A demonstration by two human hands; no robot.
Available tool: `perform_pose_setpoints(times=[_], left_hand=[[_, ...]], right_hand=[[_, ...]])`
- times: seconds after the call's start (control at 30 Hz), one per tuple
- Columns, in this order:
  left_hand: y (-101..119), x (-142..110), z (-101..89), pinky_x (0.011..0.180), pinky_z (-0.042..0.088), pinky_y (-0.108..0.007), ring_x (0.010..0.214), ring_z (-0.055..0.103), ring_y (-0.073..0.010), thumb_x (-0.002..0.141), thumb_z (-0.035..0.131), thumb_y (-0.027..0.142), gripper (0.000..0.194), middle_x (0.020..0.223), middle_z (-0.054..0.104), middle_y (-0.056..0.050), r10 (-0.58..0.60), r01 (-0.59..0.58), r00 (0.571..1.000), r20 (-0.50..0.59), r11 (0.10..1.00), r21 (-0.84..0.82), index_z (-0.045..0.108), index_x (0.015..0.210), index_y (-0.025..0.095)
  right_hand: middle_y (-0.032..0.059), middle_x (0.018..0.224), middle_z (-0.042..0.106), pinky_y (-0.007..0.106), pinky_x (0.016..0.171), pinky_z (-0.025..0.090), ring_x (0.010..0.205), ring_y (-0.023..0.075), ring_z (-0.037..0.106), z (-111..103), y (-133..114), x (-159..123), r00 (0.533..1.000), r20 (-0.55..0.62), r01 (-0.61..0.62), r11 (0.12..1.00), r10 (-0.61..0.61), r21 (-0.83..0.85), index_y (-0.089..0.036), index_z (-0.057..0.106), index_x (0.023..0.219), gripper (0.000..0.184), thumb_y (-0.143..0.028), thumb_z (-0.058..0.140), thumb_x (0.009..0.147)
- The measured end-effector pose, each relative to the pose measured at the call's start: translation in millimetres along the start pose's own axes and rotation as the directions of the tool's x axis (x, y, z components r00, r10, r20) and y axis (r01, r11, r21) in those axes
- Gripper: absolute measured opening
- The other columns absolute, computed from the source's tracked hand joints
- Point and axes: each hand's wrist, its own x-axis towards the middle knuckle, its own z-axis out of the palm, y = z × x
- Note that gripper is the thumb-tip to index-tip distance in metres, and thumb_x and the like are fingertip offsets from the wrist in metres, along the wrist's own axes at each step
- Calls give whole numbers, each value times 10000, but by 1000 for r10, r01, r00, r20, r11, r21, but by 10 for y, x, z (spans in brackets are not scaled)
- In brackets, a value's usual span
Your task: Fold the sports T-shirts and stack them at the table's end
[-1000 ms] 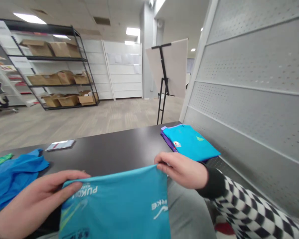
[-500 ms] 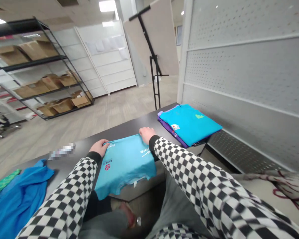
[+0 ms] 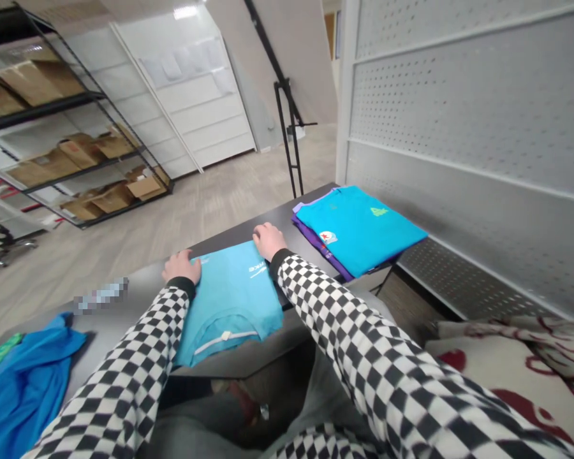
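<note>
A light blue T-shirt (image 3: 229, 287) lies folded on the dark table in front of me, its collar toward me and a white strip and label showing inside the neck. White lettering is visible near its far right corner. My left hand (image 3: 182, 268) rests at the far left corner, thumb apart from the fingers and touching the cloth's edge. At the far right corner, my right hand (image 3: 269, 241) lies with bent fingers against the shirt's edge; no cloth shows gripped in it. Right of that is a stack of folded shirts with a bright blue shirt (image 3: 358, 226) on top.
Crumpled blue cloth (image 3: 33, 382) and green cloth (image 3: 0, 356) lie on the table's left end. A blurred-out item (image 3: 101, 296) is near the far edge. A perforated grey panel (image 3: 459, 115) rises at the right. Shelves with cardboard boxes (image 3: 95, 150) stand beyond.
The shirt's near part, which hung over the table edge, now lies folded with the collar showing. Both hands have let go of its far edge and rest at the corners. My view has shifted slightly.
</note>
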Motion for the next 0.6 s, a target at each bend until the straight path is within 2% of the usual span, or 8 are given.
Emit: perform_pose_setpoints(times=[0.1, 0.2, 0.27, 0.33, 0.43, 0.5, 0.6], left_hand=[[111, -582, -88, 1145, 525, -591, 1357, 642, -427, 1057, 572, 445, 479, 1496, 690, -195, 108, -108, 992, -63, 994, -9, 721, 1455, 226], [141, -1354, -149, 1158, 525, -520, 1279, 684, -372, 1089, 559, 506, 414, 1349, 751, -135, 285, -284, 958, 12, 958, -45, 781, 1333, 257], [136, -1803, -159, 1132, 538, -500, 1243, 695, -361, 1105, 544, 558, 453, 1316, 751, -131, 327, -325, 943, 60, 945, -37, 781, 1357, 266], [113, -2100, -154, 1106, 547, -516, 1257, 686, -372, 1116, 524, 583, 509, 1372, 726, -142, 318, -318, 944, 84, 948, -14, 749, 1451, 272], [32, -2234, -144, 1116, 546, -540, 1333, 655, -384, 1130, 493, 567, 531, 1461, 691, -141, 280, -280, 955, 99, 960, -14, 713, 1530, 297], [-47, -2174, -151, 1153, 538, -529, 1377, 643, -376, 1124, 503, 512, 510, 1491, 687, -133, 259, -259, 960, 108, 966, -20, 720, 1535, 303], [-180, -1956, -199, 1226, 508, -488, 1423, 641, -343, 1092, 525, 381, 503, 1555, 676, -111, 273, -272, 949, 156, 962, -25, 729, 1546, 305]], right_hand=[[136, 1454, 720, 476, 1170, 465, 1364, 305, 632, -70, 42, -244, 971, -78, 231, 972, -227, 48, -234, 753, 1404, 384, -237, 521, 1098], [111, 1504, 730, 486, 1241, 410, 1427, 297, 617, -94, 81, -442, 876, 3, 481, 874, -483, 66, -229, 795, 1358, 398, -200, 585, 1021], [105, 1537, 727, 474, 1255, 412, 1438, 295, 627, -71, 79, -494, 840, 102, 530, 846, -533, 58, -224, 813, 1351, 410, -207, 608, 996], [108, 1550, 726, 454, 1260, 429, 1439, 296, 638, -38, 46, -502, 840, 192, 512, 858, -508, 28, -215, 812, 1381, 433, -230, 610, 998], [96, 1563, 721, 421, 1256, 458, 1450, 294, 635, -35, -37, -523, 859, 287, 453, 891, -425, -38, -225, 792, 1436, 457, -271, 573, 1038], [85, 1593, 701, 426, 1251, 468, 1462, 298, 624, -88, -92, -587, 879, 315, 405, 909, -359, -95, -248, 767, 1478, 470, -299, 548, 1066], [111, 1598, 687, 509, 1229, 479, 1443, 340, 627, -216, -170, -774, 901, 328, 352, 921, -285, -167, -269, 751, 1490, 461, -358, 528, 1097]])
